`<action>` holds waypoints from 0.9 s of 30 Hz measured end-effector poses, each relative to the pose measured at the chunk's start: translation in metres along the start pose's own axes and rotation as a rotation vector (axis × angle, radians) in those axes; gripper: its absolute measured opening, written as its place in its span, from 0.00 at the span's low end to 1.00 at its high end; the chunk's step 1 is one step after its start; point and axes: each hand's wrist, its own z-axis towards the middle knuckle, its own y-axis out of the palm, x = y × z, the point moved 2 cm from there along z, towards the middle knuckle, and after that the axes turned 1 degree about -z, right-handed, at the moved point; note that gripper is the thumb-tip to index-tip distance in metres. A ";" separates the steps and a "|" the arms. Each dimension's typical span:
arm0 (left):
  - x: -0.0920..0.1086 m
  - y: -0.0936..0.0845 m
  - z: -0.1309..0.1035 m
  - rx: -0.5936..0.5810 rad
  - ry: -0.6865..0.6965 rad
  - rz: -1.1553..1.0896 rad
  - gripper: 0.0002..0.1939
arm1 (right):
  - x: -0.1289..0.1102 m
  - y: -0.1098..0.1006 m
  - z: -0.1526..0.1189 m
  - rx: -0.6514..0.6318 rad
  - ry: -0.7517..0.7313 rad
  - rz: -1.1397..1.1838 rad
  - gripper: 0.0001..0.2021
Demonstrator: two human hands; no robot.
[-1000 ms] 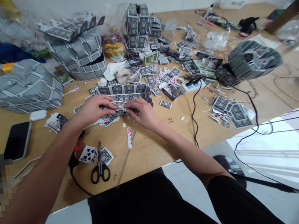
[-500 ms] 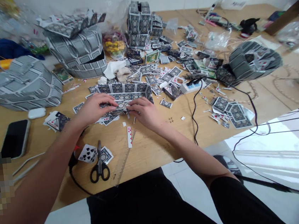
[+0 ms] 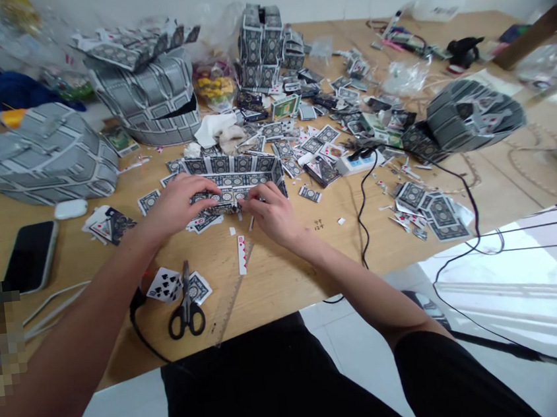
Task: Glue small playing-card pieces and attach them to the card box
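A long open-topped box (image 3: 228, 182) built from patterned playing cards sits on the table in front of me. My left hand (image 3: 178, 204) reaches over its near left side, thumb and fingers closed on the near wall. At the right part of that same wall, my right hand (image 3: 274, 214) pinches with bent fingers; its fingertips partly hide the edge. Just below the box lie a narrow ten-of-diamonds strip (image 3: 241, 255) and a clear ruler (image 3: 231, 300). Black-handled scissors (image 3: 186, 314) rest beside a ten of spades (image 3: 165, 285).
Larger card-built pieces, including a basket shape (image 3: 147, 93), stand at the back left. Loose cards (image 3: 318, 141) and scraps are heaped behind the box. A power strip (image 3: 356, 162) trails black cables to the right. A phone (image 3: 31, 256) lies at the left.
My right fingers have drawn closer together and shifted slightly along the box's near wall. My left hand stays almost where it was, and the box has hardly moved.
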 end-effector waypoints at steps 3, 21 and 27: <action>-0.002 0.002 -0.006 0.022 -0.064 0.090 0.21 | 0.004 0.004 -0.003 0.014 -0.018 -0.006 0.12; -0.004 -0.003 -0.023 0.107 -0.134 0.062 0.25 | -0.001 0.004 -0.007 0.064 0.022 0.009 0.11; -0.010 -0.001 -0.022 0.152 -0.102 0.023 0.28 | -0.009 -0.008 0.016 0.016 -0.049 -0.002 0.09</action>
